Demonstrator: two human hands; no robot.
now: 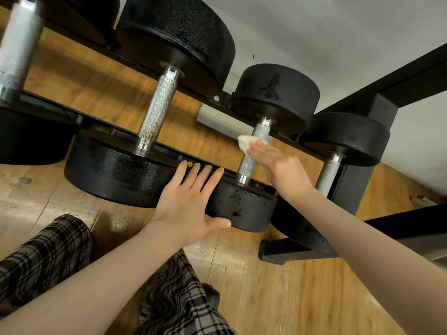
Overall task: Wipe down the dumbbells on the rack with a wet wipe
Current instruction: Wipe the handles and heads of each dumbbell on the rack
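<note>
while the right hand (278,163) pinches the wet wipe (249,142) against the knurled handle of the small dumbbell (254,151) right of centre, the left hand (191,201) lies flat, fingers straight, on that dumbbell's near head. damp-looking streaks on its two heads suggest wiping is under way here; whether the large dumbbell (157,105) at centre is done i cannot tell. the smallest dumbbell (343,141) at far right looks dry. the black rack (377,105) stands on a wooden floor (278,298) by a pale wall (338,27).
</note>
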